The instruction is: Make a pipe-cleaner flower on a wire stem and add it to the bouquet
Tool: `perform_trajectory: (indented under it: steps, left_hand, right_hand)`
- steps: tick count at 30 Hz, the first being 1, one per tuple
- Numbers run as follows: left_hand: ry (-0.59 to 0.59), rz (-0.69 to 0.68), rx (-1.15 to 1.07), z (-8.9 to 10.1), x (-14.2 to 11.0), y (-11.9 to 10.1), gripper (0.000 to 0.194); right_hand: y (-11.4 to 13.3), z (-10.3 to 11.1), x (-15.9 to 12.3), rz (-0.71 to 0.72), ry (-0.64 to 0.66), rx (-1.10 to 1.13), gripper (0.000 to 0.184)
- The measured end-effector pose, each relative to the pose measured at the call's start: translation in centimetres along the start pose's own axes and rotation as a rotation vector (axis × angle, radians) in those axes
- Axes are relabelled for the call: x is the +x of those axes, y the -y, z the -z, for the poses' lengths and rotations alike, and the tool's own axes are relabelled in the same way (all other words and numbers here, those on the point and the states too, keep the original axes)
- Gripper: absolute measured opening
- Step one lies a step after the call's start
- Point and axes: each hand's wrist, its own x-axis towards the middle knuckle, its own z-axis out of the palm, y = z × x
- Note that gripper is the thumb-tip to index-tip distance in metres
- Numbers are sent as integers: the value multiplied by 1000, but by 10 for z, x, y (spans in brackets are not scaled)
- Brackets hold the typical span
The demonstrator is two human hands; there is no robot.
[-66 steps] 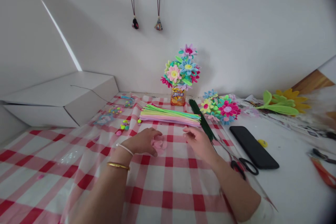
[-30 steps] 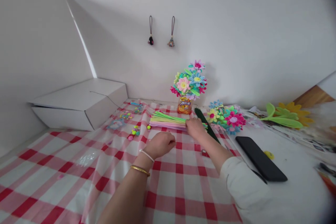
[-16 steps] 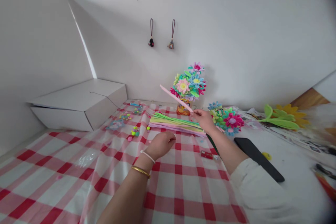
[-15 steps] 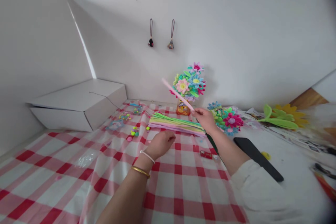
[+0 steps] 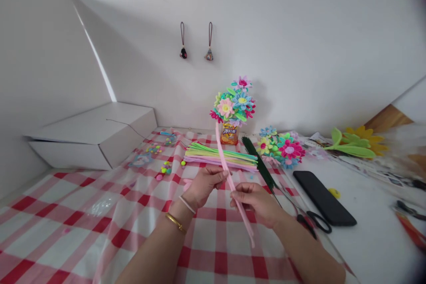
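Pink pipe cleaners point(image 5: 222, 153), pressed together in a slim strand, slant across the space between my hands. My left hand point(image 5: 207, 183) pinches the strand near its middle. Just below, my right hand point(image 5: 254, 202) has its fingers closed round it too. The lower ends hang free over the checked tablecloth point(image 5: 221, 239). How many pipe cleaners there are I cannot tell. Beyond my hands lies a pile of green, yellow and purple pipe cleaners point(image 5: 216, 157). A pink piece point(image 5: 187, 183) rests on the cloth, partly behind my left hand.
Scissors point(image 5: 309, 219), dark green stems point(image 5: 261, 164) and a black phone point(image 5: 324, 197) lie to the right. Fuzzy flowers stand in a snack-bag vase point(image 5: 229, 134); another bunch point(image 5: 282, 148) lies beside it. Small pompoms point(image 5: 164, 168) and a white box point(image 5: 100, 135) are at left.
My right hand has come down and nearer with the pink strand, which has swung steeper. My left hand has taken hold of it too. The scissors have come into sight.
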Motion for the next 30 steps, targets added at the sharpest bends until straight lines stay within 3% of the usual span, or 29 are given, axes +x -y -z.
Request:
perform_trajectory:
  steps: [5,11,17,22,30]
  left_hand:
    - [45,117,-66,-2,-2,2,17]
    - [166,233,12,-14,-6,4,15]
    - [286,311,3,-25,-11,8,15]
    - [343,334,-91,-31,-14,7,28]
    - [207,393,-106,-27,-10,15,21]
  right_hand:
    - [-1,9,-2,39,97,-19,26]
    - [5,21,-2,186,-87,76,22]
    - [2,21,2,162,-79,134,20]
    - [2,24,5,240,-145,107,22]
    - [-4,30,9,294,-271,37,23]
